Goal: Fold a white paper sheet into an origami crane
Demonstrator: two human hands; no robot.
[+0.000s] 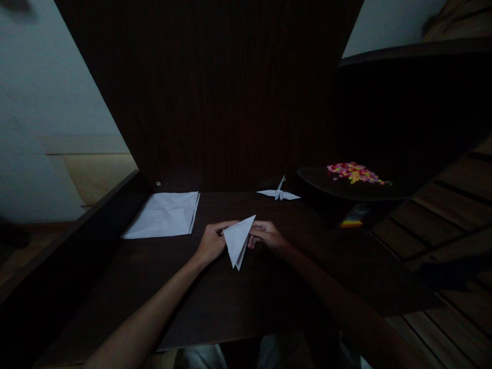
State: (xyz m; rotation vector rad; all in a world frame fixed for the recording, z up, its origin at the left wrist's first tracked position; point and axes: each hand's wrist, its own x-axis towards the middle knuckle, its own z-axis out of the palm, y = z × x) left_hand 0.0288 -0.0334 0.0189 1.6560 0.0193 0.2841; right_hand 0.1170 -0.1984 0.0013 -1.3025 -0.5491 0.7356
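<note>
Head camera: we looked from the person's own head, forward and down, in one wide view;
Desk (pixel 215 312): we saw its top from above the near edge, facing the upright panel (pixel 230 102) behind;
Hands: we had the left hand (pixel 212 243) and right hand (pixel 271 238) near us, just below mid-frame;
Sides: we took in pale wall (pixel 46 92) leftward; wooden slats (pixel 453 200) rightward.

Exposure low throughout. Desk (pixel 207 307) and upright back panel (pixel 230 92) near black, grain faint. Folded white paper (pixel 237 237) pale, free of glare. Left forearm (pixel 154 307) lighter than right forearm (pixel 334 292); light possibly from the left. Compartment interior (pixel 403 113) lost in shadow. Wide-angle stretching toward frame edges; dark blurred smudge, upper-left corner.
</note>
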